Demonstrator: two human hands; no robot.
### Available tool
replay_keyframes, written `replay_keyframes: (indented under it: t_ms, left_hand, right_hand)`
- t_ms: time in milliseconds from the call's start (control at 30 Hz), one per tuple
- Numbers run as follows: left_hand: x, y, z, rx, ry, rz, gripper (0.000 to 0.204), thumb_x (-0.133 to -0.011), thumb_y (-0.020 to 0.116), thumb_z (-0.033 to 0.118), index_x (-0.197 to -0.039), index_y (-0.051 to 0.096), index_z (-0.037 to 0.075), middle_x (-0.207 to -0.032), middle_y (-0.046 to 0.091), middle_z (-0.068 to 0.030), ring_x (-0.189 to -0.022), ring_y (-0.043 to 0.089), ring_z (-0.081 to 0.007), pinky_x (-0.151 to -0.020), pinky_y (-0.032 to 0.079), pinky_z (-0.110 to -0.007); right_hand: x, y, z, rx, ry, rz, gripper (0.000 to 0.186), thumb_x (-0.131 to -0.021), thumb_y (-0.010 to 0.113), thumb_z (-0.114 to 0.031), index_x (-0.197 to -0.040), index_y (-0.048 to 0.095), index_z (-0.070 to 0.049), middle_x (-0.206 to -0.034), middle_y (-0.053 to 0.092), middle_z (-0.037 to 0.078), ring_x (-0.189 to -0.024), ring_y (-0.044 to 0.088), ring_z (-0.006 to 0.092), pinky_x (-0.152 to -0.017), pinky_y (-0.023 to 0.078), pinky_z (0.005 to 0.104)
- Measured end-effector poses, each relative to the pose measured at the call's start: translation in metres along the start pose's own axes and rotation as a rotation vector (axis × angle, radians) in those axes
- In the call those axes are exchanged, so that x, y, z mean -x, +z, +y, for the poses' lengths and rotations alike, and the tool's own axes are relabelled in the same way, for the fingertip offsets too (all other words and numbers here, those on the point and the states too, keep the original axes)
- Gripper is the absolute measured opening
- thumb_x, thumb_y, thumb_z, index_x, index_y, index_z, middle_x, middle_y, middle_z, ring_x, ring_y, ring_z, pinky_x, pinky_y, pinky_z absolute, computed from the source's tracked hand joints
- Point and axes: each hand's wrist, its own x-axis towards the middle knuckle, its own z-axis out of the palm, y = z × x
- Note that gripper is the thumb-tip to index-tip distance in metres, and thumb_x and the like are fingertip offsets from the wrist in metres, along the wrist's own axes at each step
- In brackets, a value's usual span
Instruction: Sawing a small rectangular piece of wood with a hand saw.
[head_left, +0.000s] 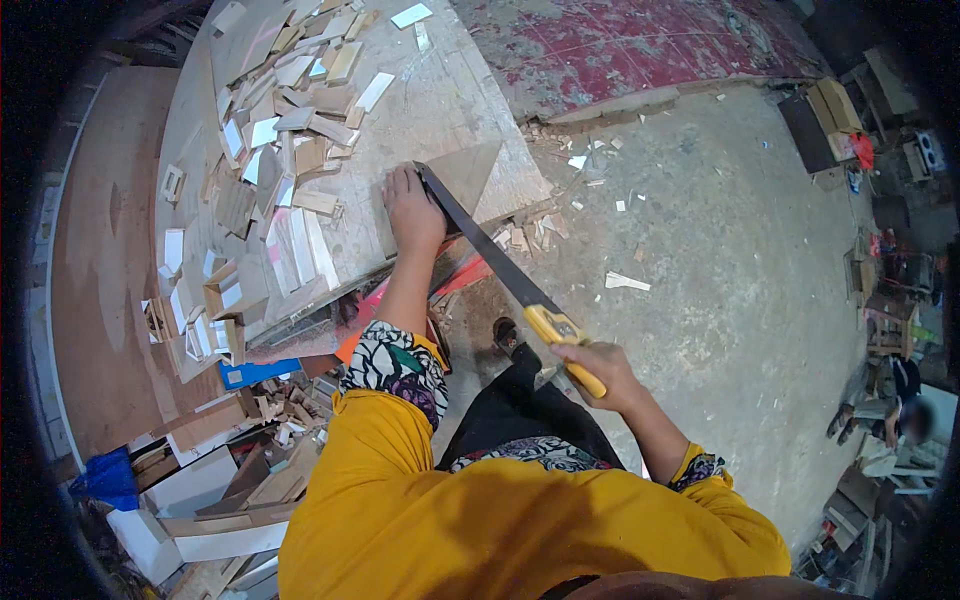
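Step in hand looks like sawing, or lining up a cut: R hand (605, 375) is wrapped round the yellow handle of the saw (485, 245), L hand (412, 215) lies palm down w/ fingers straight, right by the blade tip; can't tell if its palm presses on wood or the tabletop. The brown board (470, 182) sits at the table's near right corner, blade running along its L side & out past the near edge; can't tell if teeth are in the wood. Next move prob. calls for a firm press w/ L hand, fingers clear of the teeth, & a straight stroke w/ R. Count: 1 saw, 1 board under work, 2 hands. Offcuts (325, 100) on the table (440, 95), mostly toward its L edge: dozens, too heaped for an exact no. Also 1 blue bag (107, 480) beyond the table's near L corner, 1 sandal (505, 333) showing below the near edge.
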Motion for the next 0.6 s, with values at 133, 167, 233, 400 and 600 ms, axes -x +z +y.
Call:
replay_keyframes:
  t_ms: [133,167,233,400,600]
  left_hand:
    - [0.003,-0.002,0.007,0.007,0.022,0.015,0.047,-0.081,0.05,0.011,-0.124,0.043,-0.005,-0.129,0.041,-0.0206,-0.124,0.035,-0.0382,-0.105,0.025,-0.048]
    - [0.003,-0.004,0.009,0.024,0.026,0.005,0.047,-0.081,0.05,0.011,-0.125,0.043,-0.005,-0.129,0.041,-0.0208,-0.124,0.035,-0.0386,-0.105,0.024,-0.048]
    - [0.006,-0.002,0.007,0.021,0.015,0.005,0.047,-0.081,0.05,0.011,-0.125,0.043,-0.005,-0.129,0.041,-0.0208,-0.124,0.035,-0.0389,-0.105,0.024,-0.048]
    - [0.009,-0.001,0.003,0.011,0.005,0.006,0.048,-0.081,0.05,0.011,-0.124,0.042,-0.007,-0.129,0.041,-0.0211,-0.124,0.035,-0.0395,-0.106,0.024,-0.048]
    - [-0.001,0.005,0.001,-0.047,0.019,0.02,0.045,-0.08,0.044,0.006,-0.122,0.044,-0.009,-0.128,0.042,-0.0205,-0.124,0.035,-0.037,-0.106,0.023,-0.046]
  right_hand:
    - [0.006,0.018,-0.001,-0.16,0.046,0.125,0.052,-0.065,0.061,0.001,-0.115,0.057,-0.013,-0.076,0.062,0.014,-0.063,0.06,0.0312,-0.059,0.048,0.0361]
    - [0.003,0.022,-0.007,-0.22,0.072,0.22,0.049,-0.067,0.061,0.002,-0.113,0.057,-0.013,-0.076,0.062,0.014,-0.062,0.061,0.0302,-0.058,0.048,0.0347]
    - [-0.003,0.02,-0.025,-0.217,0.126,0.224,0.047,-0.069,0.061,0.002,-0.113,0.057,-0.012,-0.077,0.062,0.014,-0.062,0.061,0.0302,-0.057,0.048,0.0343]
    - [-0.038,0.031,-0.03,-0.201,0.128,0.288,0.048,-0.072,0.06,0.001,-0.117,0.054,-0.015,-0.082,0.062,0.017,-0.065,0.062,0.0327,-0.056,0.048,0.0345]
    - [-0.094,0.033,-0.009,-0.246,0.116,0.237,0.053,-0.072,0.058,0.002,-0.119,0.053,-0.019,-0.09,0.062,0.019,-0.071,0.063,0.0342,-0.059,0.049,0.0361]
